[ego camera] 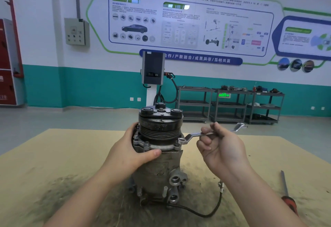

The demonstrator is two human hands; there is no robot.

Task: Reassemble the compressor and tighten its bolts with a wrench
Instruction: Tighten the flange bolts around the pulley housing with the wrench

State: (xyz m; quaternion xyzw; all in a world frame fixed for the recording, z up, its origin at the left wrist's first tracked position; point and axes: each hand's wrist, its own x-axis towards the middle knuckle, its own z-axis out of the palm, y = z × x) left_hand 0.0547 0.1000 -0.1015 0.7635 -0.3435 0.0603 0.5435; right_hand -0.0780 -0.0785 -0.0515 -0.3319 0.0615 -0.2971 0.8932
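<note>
The compressor (pixel 158 153) stands upright on the tabletop (pixel 53 155), looking assembled, so we judge we are at bolt tightening (how many are done, we cannot tell). Our left hand (pixel 133 150) wraps its housing just below the flange. Our right hand (pixel 221 146) pinches the wrench (pixel 197 135), its ring end on a flange bolt.

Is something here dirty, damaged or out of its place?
Dark grime smears the board around the compressor. Its black cable trails loose. A screwdriver lies near the board's right edge. No damage shows.
</note>
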